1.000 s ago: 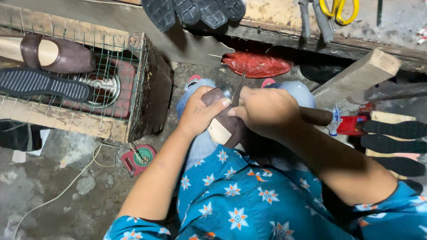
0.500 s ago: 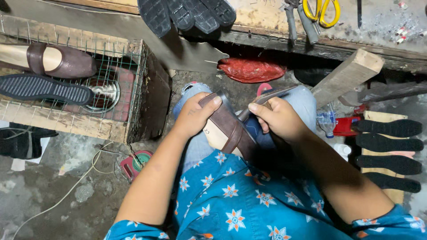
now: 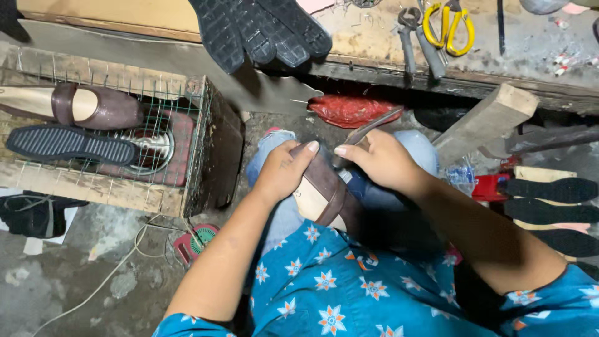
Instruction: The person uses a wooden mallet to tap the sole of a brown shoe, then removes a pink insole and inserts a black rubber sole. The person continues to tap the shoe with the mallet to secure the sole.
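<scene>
From the head view, our left hand (image 3: 281, 175) wraps around a brown flat shoe (image 3: 324, 193) resting on our lap, while our right hand (image 3: 377, 162) pinches a slim metal tool (image 3: 368, 132) against its toe. Black soles (image 3: 262, 28) overhang the wooden surface (image 3: 374, 37) ahead.

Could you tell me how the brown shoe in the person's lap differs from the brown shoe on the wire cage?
The shoe in the lap is gripped by the left hand, while the right hand holds a tool to it; the shoe on the cage lies untouched. The lap shoe points up the picture; the cage shoe lies sideways. Both are brown flats with pale insoles.
</scene>
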A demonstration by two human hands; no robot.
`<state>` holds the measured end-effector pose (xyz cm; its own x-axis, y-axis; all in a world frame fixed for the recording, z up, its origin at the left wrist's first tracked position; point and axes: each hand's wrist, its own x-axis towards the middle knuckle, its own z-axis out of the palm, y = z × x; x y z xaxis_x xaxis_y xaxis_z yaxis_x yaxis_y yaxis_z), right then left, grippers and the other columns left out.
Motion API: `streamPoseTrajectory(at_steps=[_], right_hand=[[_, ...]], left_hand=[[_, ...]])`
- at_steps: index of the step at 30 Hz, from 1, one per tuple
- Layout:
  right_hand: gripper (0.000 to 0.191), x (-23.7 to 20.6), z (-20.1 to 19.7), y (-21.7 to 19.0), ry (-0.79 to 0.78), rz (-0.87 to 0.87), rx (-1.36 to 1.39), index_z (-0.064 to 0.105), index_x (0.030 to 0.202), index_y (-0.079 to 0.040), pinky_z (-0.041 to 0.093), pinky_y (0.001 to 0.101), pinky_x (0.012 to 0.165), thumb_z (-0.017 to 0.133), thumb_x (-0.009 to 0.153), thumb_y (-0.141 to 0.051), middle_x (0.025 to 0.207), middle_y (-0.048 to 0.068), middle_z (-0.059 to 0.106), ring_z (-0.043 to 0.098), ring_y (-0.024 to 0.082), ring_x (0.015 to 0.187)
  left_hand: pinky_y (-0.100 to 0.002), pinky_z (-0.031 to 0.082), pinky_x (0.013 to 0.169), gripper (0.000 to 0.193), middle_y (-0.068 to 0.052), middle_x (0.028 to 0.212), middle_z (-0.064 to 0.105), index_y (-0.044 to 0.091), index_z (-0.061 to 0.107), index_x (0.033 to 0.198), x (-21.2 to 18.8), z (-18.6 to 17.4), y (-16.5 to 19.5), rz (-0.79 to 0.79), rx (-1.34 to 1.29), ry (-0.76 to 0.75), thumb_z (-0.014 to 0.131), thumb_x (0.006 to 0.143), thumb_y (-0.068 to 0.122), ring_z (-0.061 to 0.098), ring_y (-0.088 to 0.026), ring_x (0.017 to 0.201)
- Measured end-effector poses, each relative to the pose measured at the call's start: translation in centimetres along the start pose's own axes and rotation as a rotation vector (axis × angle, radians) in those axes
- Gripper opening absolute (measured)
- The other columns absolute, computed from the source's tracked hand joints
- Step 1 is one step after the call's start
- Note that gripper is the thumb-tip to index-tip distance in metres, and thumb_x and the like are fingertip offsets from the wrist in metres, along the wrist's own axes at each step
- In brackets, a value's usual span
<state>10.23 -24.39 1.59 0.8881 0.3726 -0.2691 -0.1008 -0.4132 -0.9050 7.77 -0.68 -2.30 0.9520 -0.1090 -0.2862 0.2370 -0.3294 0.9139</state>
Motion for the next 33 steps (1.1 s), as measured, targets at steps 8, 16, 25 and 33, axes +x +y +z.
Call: streamPoseTrajectory(at_steps=[8,16,25,33], right_hand=[[0.035,-3.8,0.7,2.5,0.037,0.257,0.352,0.057,0.073,-0.008,0.043,0.0293,0.045,0.066,0.094,-0.035,0.057,0.0,0.053,0.049,0.011,0.047],[0.023,-0.6,2.1,-0.1,0.069,0.033,0.224,0.07,0.095,-0.002,0.051,0.0299,0.064,0.07,0.095,-0.025,0.077,0.003,0.067,0.06,0.011,0.069],[0.025,1.6,-0.6,-0.9,-0.105,0.1,0.162,0.067,0.093,-0.004,0.044,0.0298,0.051,0.07,0.093,-0.028,0.067,0.002,0.06,0.055,0.012,0.054],[0.033,2.6,1.2,-0.9,-0.035,0.13,0.262,0.059,0.081,-0.008,0.038,0.0288,0.039,0.067,0.096,-0.036,0.054,-0.002,0.048,0.044,0.01,0.042]], left_hand=[[-0.033,0.049,0.069,0.055,-0.003,0.075,0.064,-0.002,0.068,0.086,-2.5,1.5,-2.3,-0.083,-0.234,0.054,0.049,0.104,0.046,0.059,-0.015,0.073],[-0.035,0.052,0.068,0.049,-0.009,0.071,0.069,0.001,0.07,0.086,-2.8,1.3,-1.0,0.024,-0.098,0.168,0.05,0.101,0.043,0.064,-0.017,0.069],[-0.037,0.051,0.066,0.048,-0.014,0.067,0.066,0.0,0.067,0.082,-2.3,0.9,0.1,0.114,-0.038,0.132,0.05,0.104,0.039,0.061,-0.019,0.065],[-0.035,0.05,0.066,0.046,-0.011,0.068,0.065,0.0,0.067,0.085,-1.9,0.9,-0.9,0.12,0.0,0.113,0.05,0.103,0.039,0.061,-0.018,0.065]])
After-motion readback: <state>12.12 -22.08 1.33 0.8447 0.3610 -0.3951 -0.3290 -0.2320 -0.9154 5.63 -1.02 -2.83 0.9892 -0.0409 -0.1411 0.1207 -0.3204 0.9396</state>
